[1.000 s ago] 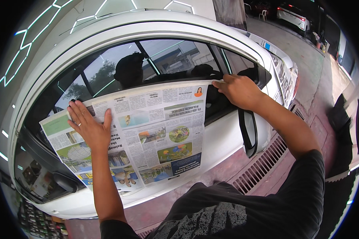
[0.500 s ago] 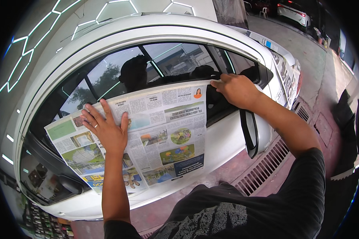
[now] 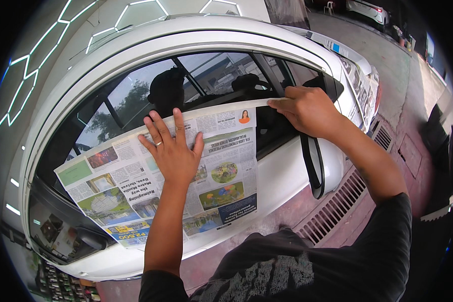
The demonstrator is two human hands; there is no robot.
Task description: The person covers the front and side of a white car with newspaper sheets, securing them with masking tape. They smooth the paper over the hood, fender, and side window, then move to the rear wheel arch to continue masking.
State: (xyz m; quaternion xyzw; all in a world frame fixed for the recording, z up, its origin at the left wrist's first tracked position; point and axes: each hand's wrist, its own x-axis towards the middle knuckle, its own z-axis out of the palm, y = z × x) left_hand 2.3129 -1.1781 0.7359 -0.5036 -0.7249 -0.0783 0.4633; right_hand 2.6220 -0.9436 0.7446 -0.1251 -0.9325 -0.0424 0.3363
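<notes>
A newspaper sheet (image 3: 236, 156) hangs over the lower part of a dark car window (image 3: 221, 75) and down the door. Along its top edge runs a pale strip of masking tape (image 3: 249, 104), which extends past the sheet's right corner. My left hand (image 3: 176, 153) lies flat on the upper middle of the paper, fingers spread and a ring on one of them. My right hand (image 3: 304, 110) is closed, pinching the tape's right end between thumb and fingers, in front of the glass. Its other fingers are curled in.
The white car (image 3: 161, 48) fills the middle. Its side mirror (image 3: 332, 168) juts out below my right forearm. More newspaper (image 3: 357, 83) covers part of the car's front at right. A floor drain grate (image 3: 332, 209) runs beside the car; another white car (image 3: 370, 10) stands far off.
My left hand has slid right along the paper, uncovering print on its left part. My right hand has shifted slightly, and a length of tape now shows beyond the sheet's corner.
</notes>
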